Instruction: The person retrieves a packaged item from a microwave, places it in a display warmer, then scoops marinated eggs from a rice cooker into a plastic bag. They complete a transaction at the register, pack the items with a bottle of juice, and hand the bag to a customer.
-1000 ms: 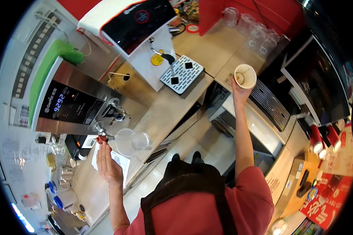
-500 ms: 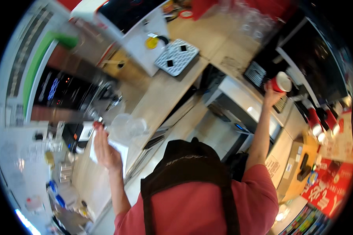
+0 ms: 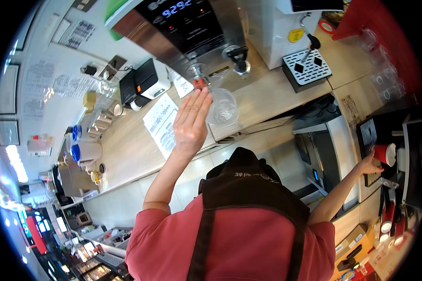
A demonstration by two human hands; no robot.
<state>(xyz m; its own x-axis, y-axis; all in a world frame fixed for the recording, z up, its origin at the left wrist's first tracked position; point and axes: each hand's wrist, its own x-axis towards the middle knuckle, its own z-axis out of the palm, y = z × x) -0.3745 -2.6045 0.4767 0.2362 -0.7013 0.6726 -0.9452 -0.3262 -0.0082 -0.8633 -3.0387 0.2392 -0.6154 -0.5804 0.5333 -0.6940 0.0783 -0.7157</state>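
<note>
My left hand (image 3: 191, 121) is open with flat fingers, raised over the wooden counter (image 3: 126, 150), its fingertips by the red-tipped tap (image 3: 198, 80) of a steel dispenser (image 3: 187, 28) and next to a clear plastic cup (image 3: 222, 107) standing under it. My right hand (image 3: 371, 164) reaches far right and grips a red paper cup (image 3: 385, 154) lying on its side at a black machine (image 3: 398, 154) with a metal grille.
A printed sheet (image 3: 160, 123) lies on the counter by my left hand. A white machine with a perforated drip tray (image 3: 307, 68) stands at the back. A black printer (image 3: 143, 84), blue-lidded jugs (image 3: 84, 152) and small cups sit further left. Red cup stacks (image 3: 389, 220) stand lower right.
My right hand has swung from high over the counter down to the right, the cup now on its side at the black machine. My left hand has risen toward the tap.
</note>
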